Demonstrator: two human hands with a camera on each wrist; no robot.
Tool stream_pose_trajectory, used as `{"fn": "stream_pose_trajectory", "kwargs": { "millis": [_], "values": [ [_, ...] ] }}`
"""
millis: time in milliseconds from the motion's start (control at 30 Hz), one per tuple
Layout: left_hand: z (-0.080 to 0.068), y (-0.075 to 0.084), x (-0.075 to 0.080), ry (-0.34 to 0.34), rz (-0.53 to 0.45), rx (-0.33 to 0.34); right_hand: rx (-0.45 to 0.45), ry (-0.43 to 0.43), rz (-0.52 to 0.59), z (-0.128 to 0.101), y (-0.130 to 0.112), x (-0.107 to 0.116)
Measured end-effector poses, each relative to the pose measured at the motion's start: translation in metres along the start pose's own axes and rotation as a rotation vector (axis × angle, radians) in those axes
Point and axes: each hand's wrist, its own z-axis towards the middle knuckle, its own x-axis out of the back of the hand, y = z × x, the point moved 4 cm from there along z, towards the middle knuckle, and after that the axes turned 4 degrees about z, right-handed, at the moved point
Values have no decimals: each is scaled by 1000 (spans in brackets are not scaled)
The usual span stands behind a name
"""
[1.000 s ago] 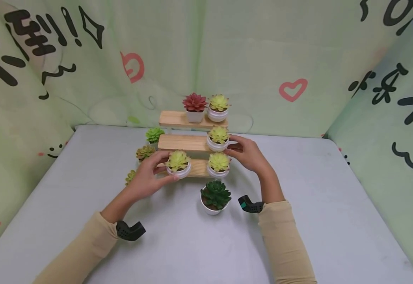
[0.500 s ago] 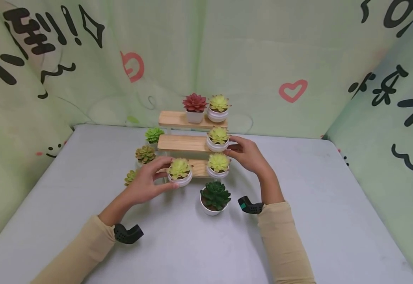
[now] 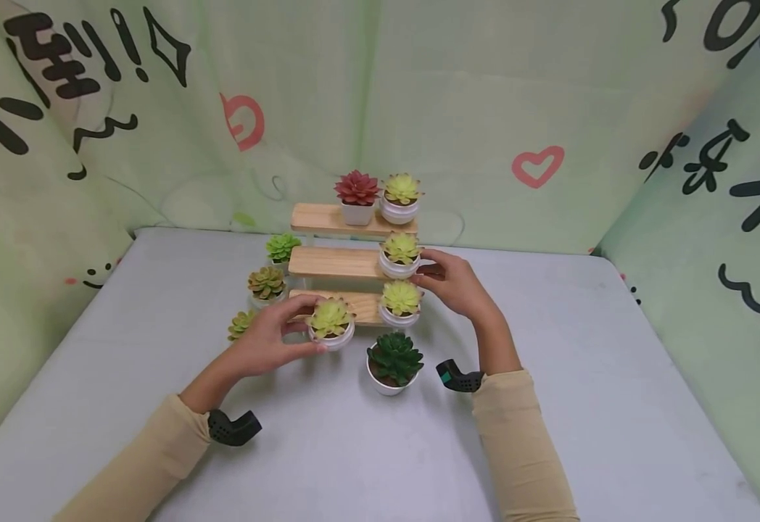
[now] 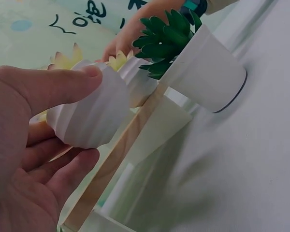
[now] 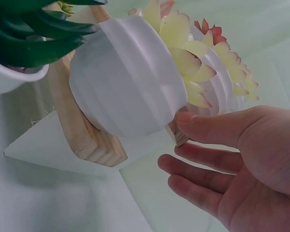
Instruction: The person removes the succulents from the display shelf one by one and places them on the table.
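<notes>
My left hand [image 3: 265, 342] holds a small white pot with a yellow-green succulent [image 3: 330, 317], just in front of the bottom board of a three-tier wooden plant stand [image 3: 336, 262]. In the left wrist view, the thumb and fingers grip the ribbed white pot [image 4: 94, 108] from either side, above the board's front edge. My right hand [image 3: 456, 284] is at the right end of the middle board; in the right wrist view, its thumb and index finger pinch the board end [image 5: 179, 133]. Matching yellow-green succulents stand at the right end of each tier, the lowest in a white pot [image 5: 130, 79].
A red succulent [image 3: 357, 190] in a square white pot sits on the top board. In front of the stand is a dark green succulent [image 3: 395, 360]. Several green succulents, one olive-tinged [image 3: 266, 283], line its left side. A printed curtain [image 3: 458, 109] hangs behind the table [image 3: 615, 406].
My left hand has brought its potted succulent down and slightly toward me, off the front of the bottom board. The right hand has stayed at the middle board.
</notes>
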Motion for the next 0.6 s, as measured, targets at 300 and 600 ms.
{"fn": "stream_pose_trajectory", "kwargs": {
  "millis": [300,600],
  "values": [
    [-1,-4,-5,-104,7,-32,2,-1,0,0,-1,1],
    [0,-7,-12,-150,-10,-8,2,0,-4,0,-1,1]
  ]
}}
